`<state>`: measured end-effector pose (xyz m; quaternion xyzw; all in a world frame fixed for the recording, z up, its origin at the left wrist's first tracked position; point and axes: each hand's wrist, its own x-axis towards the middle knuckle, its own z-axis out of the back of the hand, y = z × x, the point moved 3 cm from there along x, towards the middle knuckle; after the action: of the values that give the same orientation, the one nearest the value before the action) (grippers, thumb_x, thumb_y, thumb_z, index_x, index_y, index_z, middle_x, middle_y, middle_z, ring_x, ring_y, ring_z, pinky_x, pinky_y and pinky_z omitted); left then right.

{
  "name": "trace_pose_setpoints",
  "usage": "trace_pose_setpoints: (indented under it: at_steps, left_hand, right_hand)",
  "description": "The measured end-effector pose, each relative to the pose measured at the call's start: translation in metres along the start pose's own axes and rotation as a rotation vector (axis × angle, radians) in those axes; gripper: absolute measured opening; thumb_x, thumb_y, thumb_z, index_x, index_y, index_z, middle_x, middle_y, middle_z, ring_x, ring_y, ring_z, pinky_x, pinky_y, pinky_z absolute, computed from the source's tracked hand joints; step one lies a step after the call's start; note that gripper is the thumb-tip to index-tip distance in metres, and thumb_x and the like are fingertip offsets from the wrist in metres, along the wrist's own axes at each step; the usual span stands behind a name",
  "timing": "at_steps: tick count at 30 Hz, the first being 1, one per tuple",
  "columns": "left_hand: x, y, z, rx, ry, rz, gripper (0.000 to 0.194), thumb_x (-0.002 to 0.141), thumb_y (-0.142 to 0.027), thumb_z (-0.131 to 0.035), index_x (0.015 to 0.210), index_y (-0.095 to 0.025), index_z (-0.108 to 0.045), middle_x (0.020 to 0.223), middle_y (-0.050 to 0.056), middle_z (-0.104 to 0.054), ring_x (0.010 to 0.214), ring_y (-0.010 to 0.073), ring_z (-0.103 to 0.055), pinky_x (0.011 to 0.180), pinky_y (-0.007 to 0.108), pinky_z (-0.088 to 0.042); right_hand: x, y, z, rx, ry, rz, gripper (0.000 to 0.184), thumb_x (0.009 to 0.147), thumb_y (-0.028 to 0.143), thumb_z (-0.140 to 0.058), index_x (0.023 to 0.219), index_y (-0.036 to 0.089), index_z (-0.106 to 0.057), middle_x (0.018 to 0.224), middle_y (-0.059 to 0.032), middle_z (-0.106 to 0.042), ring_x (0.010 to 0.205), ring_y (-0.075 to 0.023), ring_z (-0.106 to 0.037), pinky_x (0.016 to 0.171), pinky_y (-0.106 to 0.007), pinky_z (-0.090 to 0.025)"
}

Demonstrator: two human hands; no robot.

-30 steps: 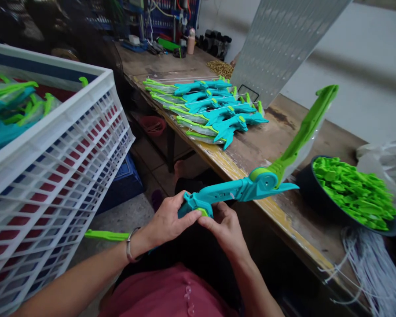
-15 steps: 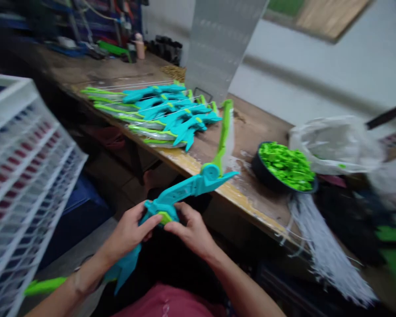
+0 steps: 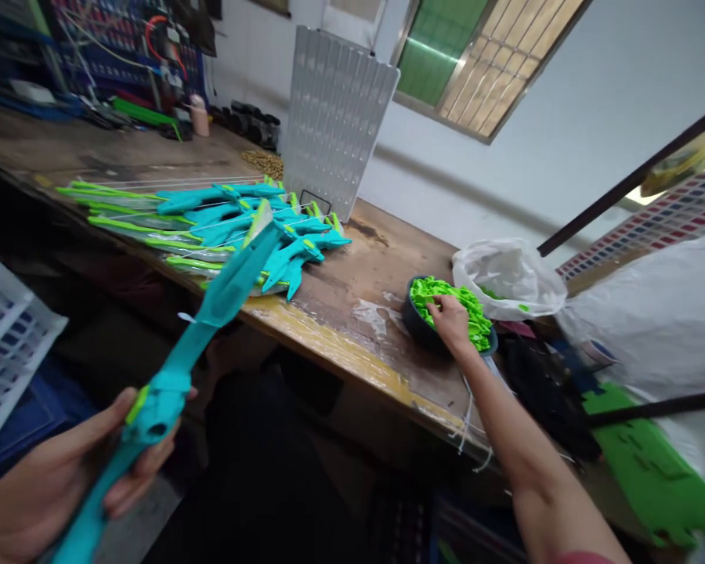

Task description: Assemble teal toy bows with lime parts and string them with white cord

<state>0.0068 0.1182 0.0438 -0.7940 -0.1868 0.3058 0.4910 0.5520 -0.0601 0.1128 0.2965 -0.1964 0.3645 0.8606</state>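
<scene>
My left hand (image 3: pixel 82 462) is wrapped round the turquoise body of a toy bow (image 3: pixel 226 286), tilted up and away from me at the lower left. A lime-green piece sits on the bow's body beside my thumb. Over at the table's right, my right hand (image 3: pixel 452 319) dips into a dark round bowl (image 3: pixel 418 329) heaped with small lime-green plastic pieces (image 3: pixel 473 309). Its thumb and fingers are pinched together at the top of the heap, on a green plastic piece that is mostly hidden. Several finished-looking toy bows (image 3: pixel 223 215) with white strings lie overlapped on the table.
The wooden table (image 3: pixel 352 290) has a taped yellowish front edge. Behind the bowl stands an open white plastic bag (image 3: pixel 508 270). A ribbed grey panel (image 3: pixel 334 117) leans at the back. A white slatted crate (image 3: pixel 12 337) is at the left, and white strings hang off the table edge.
My right hand has left the bow and reached right into the bowl. My left hand alone now holds the bow, lower and further left. The view has swung to the right.
</scene>
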Motion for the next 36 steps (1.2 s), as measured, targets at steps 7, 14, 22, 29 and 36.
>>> trace_pose_setpoints:
  at_steps: [7,14,22,29,36]
  left_hand:
    - [0.011,0.002,-0.027,-0.278,0.244,0.307,0.075,0.087,-0.077,-0.048,0.121,-0.014,-0.072,0.044,-0.001,-0.044,0.037,0.0143,-0.036,0.037,0.026,-0.031]
    - [0.010,0.008,-0.018,-0.464,0.441,0.283,0.047,0.095,-0.048,-0.048,0.130,-0.021,-0.064,0.073,0.004,-0.064,0.035,0.0111,-0.042,0.030,0.021,-0.030]
    - [0.013,0.025,-0.033,-0.634,0.493,0.288,0.042,0.100,-0.042,-0.043,0.122,-0.014,-0.065,0.086,0.009,-0.069,0.038,0.0102,-0.049,0.032,0.020,-0.037]
    - [0.007,0.029,-0.042,-0.595,0.466,0.288,0.048,0.097,-0.052,-0.050,0.101,-0.010,-0.070,0.079,0.008,-0.068,0.037,0.0098,-0.046,0.032,0.022,-0.036]
    - [0.011,0.037,-0.046,-0.578,0.447,0.304,0.052,0.091,-0.059,-0.059,0.093,-0.009,-0.073,0.067,0.005,-0.065,0.036,0.0109,-0.046,0.033,0.023,-0.039]
  right_hand:
    - [0.016,-0.008,-0.025,-0.062,0.035,-0.033,0.035,0.096,0.045,-0.058,0.080,0.015,-0.069,0.093,-0.0222,-0.065,0.097,-0.0355,-0.062,0.082,-0.051,-0.043]
    - [0.003,0.000,-0.007,0.105,-0.270,0.182,0.033,0.096,0.052,-0.060,0.103,0.024,-0.073,0.093,-0.0183,-0.065,0.111,-0.0445,-0.060,0.091,-0.060,-0.043]
    - [-0.159,0.222,-0.007,0.800,0.290,0.497,0.013,0.097,0.026,-0.068,0.110,0.026,-0.070,0.106,-0.0045,-0.068,0.093,-0.0211,-0.067,0.083,-0.036,-0.054]
    - [-0.239,0.287,-0.022,1.122,0.399,0.409,0.021,0.097,0.014,-0.067,0.115,0.024,-0.066,0.109,-0.0040,-0.068,0.099,-0.0177,-0.067,0.086,-0.031,-0.055]
    - [-0.244,0.287,-0.025,1.103,0.311,0.386,0.021,0.096,0.012,-0.068,0.113,0.023,-0.067,0.108,-0.0044,-0.068,0.097,-0.0175,-0.068,0.085,-0.030,-0.056]
